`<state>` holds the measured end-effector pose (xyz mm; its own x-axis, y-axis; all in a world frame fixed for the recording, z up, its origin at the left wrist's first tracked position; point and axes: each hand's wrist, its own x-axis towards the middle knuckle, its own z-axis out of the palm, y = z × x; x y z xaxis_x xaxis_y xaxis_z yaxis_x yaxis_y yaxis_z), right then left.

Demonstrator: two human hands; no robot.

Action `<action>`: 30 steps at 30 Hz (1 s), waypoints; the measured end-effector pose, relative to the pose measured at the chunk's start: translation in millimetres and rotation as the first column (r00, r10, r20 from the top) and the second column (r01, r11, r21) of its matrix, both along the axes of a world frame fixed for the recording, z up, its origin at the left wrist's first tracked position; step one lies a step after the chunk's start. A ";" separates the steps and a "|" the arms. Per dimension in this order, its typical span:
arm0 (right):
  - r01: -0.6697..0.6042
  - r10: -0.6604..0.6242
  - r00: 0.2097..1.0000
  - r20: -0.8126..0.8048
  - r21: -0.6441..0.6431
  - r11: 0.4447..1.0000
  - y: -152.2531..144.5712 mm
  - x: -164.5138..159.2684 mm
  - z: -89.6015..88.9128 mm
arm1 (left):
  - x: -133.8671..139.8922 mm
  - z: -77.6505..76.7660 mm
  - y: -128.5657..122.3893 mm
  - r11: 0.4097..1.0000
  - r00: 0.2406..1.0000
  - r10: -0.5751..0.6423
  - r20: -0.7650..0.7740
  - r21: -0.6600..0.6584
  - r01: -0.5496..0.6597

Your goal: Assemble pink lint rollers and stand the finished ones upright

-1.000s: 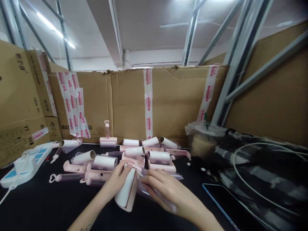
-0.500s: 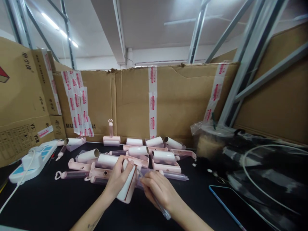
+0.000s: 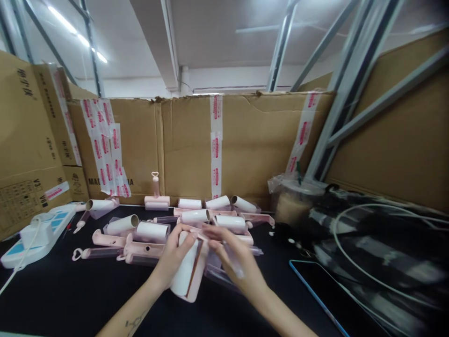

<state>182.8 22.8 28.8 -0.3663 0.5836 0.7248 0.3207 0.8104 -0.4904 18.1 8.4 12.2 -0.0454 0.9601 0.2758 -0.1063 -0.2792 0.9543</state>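
My left hand (image 3: pixel 171 262) grips a white lint roller head with a pink cover (image 3: pixel 188 271), held tilted above the black table (image 3: pixel 70 299). My right hand (image 3: pixel 235 262) is just to its right, fingers closed on a clear plastic handle tube (image 3: pixel 233 264) that is blurred by motion. Just beyond both hands lies a pile of pink-and-white lint rollers (image 3: pixel 196 220) and clear handles with heart ends (image 3: pixel 91 253).
Taped cardboard walls (image 3: pixel 245 145) close the back and sides. A white power strip (image 3: pixel 31 231) lies at the left. A plastic-wrapped cup (image 3: pixel 298 201), dark cloth with a white cable (image 3: pixel 379 252) and a blue-edged tablet (image 3: pixel 326 299) lie at the right.
My right hand has risen and swung the clear handle up toward the roller head. My left hand keeps its hold on the roller, shifted slightly.
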 end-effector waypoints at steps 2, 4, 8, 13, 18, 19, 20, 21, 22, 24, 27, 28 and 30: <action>-0.057 0.049 0.998 -0.041 -0.212 0.976 4.0 -5.8 -4.6 | 8.3 5.1 -1.6 1.000 0.998 -0.025 -0.053 -0.006 0.024; -0.110 0.070 0.990 -0.125 -0.343 0.933 7.4 -9.4 -8.5 | 12.8 9.4 -0.1 1.000 0.995 -0.004 -0.100 -0.031 0.001; -0.168 0.111 0.978 -0.175 -0.352 0.921 8.9 -6.2 -3.3 | 13.4 15.3 5.6 0.997 0.983 0.075 -0.166 0.024 -0.072; -0.140 0.122 0.989 -0.088 -0.242 0.960 3.8 1.6 7.7 | 20.0 18.8 0.9 0.980 0.965 0.178 -0.192 0.121 -0.157; -0.091 0.081 0.993 -0.087 -0.120 0.989 8.3 12.8 7.8 | 2.4 22.5 -4.1 0.943 0.944 0.313 -0.107 0.157 -0.294; -0.052 0.041 0.992 -0.116 -0.093 0.994 10.6 17.1 8.9 | -8.3 24.3 -2.7 0.903 0.911 0.411 -0.027 0.147 -0.403; -0.021 0.011 0.991 -0.135 -0.075 0.997 12.7 21.3 10.3 | -20.4 26.1 -0.5 0.847 0.857 0.510 0.076 0.128 -0.516; -0.009 0.000 0.992 -0.130 -0.069 0.998 14.4 24.8 11.8 | -32.7 27.8 2.2 0.777 0.779 0.599 0.182 0.101 -0.621; -0.024 0.017 0.996 -0.089 -0.080 0.996 15.3 27.1 12.9 | -43.8 28.9 5.3 0.711 0.708 0.659 0.252 0.098 -0.697; -0.095 0.108 0.991 0.083 -0.146 0.985 14.9 26.0 11.7 | -58.9 28.6 11.1 0.659 0.671 0.697 0.253 0.142 -0.738; -0.138 0.199 0.934 0.298 -0.215 0.967 12.9 11.9 -2.2 | -60.1 22.5 16.4 0.724 0.751 0.660 0.021 0.247 -0.644; -0.134 0.193 0.923 0.332 -0.193 0.972 13.2 5.5 -9.4 | -56.6 20.0 16.9 0.761 0.769 0.632 -0.093 0.264 -0.593; -0.122 0.151 0.922 0.357 -0.101 0.987 15.7 -6.5 -24.8 | -48.0 16.3 16.5 0.820 0.755 0.571 -0.324 0.263 -0.508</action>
